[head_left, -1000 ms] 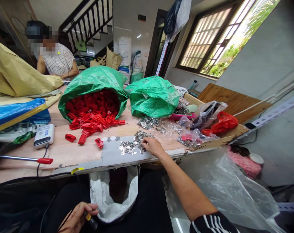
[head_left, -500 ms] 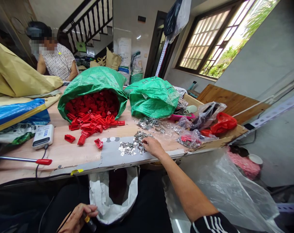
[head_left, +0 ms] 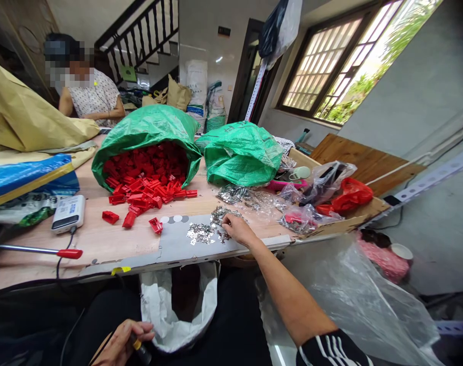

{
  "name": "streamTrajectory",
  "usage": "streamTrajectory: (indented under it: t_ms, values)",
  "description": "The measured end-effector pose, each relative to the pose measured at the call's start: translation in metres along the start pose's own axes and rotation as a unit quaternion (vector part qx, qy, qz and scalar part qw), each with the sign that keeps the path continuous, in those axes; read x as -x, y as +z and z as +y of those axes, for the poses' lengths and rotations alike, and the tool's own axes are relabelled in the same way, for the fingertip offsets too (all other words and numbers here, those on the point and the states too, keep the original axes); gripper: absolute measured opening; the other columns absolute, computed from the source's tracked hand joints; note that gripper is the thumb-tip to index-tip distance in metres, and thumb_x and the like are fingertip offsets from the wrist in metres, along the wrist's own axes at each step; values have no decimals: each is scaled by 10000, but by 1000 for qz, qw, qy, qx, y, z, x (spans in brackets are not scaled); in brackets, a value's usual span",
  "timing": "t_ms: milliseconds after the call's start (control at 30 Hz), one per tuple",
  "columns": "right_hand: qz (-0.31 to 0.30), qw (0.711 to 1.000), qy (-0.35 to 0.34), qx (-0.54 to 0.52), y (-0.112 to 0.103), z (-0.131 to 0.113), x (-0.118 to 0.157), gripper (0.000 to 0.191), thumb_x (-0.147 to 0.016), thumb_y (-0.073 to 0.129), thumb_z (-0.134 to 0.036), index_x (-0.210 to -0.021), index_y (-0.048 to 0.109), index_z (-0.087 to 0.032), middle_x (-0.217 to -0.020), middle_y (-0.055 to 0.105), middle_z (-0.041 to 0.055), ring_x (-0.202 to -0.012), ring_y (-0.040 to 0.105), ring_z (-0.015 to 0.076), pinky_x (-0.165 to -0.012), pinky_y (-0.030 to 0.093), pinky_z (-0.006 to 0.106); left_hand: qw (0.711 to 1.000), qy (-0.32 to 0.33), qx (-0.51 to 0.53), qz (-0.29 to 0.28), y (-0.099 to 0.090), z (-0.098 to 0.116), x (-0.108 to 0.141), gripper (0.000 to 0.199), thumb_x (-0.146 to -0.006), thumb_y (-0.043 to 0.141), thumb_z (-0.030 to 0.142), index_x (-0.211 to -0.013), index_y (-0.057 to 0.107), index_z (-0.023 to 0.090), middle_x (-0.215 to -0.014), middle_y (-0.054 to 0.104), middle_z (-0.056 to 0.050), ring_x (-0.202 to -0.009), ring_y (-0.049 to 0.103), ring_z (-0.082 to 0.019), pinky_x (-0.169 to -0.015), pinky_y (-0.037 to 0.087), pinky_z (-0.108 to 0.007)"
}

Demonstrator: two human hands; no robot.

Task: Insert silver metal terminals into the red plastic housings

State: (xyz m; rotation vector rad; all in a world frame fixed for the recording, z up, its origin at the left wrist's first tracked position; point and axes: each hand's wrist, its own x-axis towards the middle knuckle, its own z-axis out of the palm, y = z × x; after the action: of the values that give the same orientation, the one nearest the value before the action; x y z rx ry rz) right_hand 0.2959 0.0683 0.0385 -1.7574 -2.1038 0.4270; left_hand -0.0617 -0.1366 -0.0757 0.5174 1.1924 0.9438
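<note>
On the table (head_left: 117, 239), metal bits (head_left: 218, 215) are touched by the right hand (head_left: 237, 230), fingers bunched; any pinch cannot be told. Below it, a dark stick (head_left: 143, 353) is held by the left hand (head_left: 120, 341), half curled. Metal bits could be knocked off by a fast sweep.

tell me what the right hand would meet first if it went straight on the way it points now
Most likely the pile of small metal pieces, just ahead of the right hand's fingertips; they look to be touching it, though depth is unclear.
</note>
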Motion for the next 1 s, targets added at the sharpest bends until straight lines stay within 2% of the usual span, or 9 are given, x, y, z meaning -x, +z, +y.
streamTrajectory:
  t_ms: [167, 233, 433, 567, 767, 1000]
  values:
    - [6, 999, -17, -40, 0, 9, -2, 246, -766, 500, -81, -939, 616, -210, -797, 646, 0, -716, 564, 139, -637, 376, 224, 1000, 8, 0, 2, -3, -9, -4, 507, -604, 668, 656, -642, 670, 150, -937, 728, -151, -895, 687, -337, -948, 456, -459]
    - [0, 998, -30, -53, 1, 12, -3, 279, -756, 493, -58, -924, 644, -222, -807, 654, -4, -718, 570, 134, -649, 387, 224, 1000, 14, 3, 15, -1, -10, -4, 511, -589, 672, 666, -633, 670, 156, -910, 734, -143, -870, 691, -341, -919, 466, -463]
    - [10, 997, -32, -75, 0, 13, -2, 160, -761, 537, -120, -818, 656, -212, -735, 660, -6, -664, 568, 133, -611, 393, 221, 999, 14, 10, 36, 9, -4, -1, 517, -531, 692, 684, -586, 660, 171, -846, 746, -116, -813, 697, -341, -883, 477, -458]
    - [27, 996, -24, -75, -2, 11, 0, 163, -744, 516, -114, -809, 632, -208, -718, 647, -5, -657, 562, 136, -600, 385, 221, 999, 19, 6, 38, 12, 1, 4, 504, -534, 694, 678, -587, 654, 178, -848, 748, -112, -820, 694, -339, -903, 464, -464]
    - [33, 995, -24, -88, -1, 11, -2, 186, -767, 480, -117, -839, 626, -209, -800, 674, 12, -717, 587, 148, -660, 407, 240, 999, 21, -6, 41, 13, 3, 8, 502, -559, 673, 686, -617, 662, 188, -868, 744, -105, -868, 685, -337, -910, 455, -464]
    - [29, 993, -32, -111, 3, 12, 0, 176, -741, 503, -110, -804, 632, -212, -744, 659, -1, -675, 567, 142, -646, 397, 240, 1000, 7, 0, -16, 1, -1, 2, 476, -621, 671, 633, -652, 681, 158, -936, 730, -137, -918, 678, -331, -966, 438, -450]
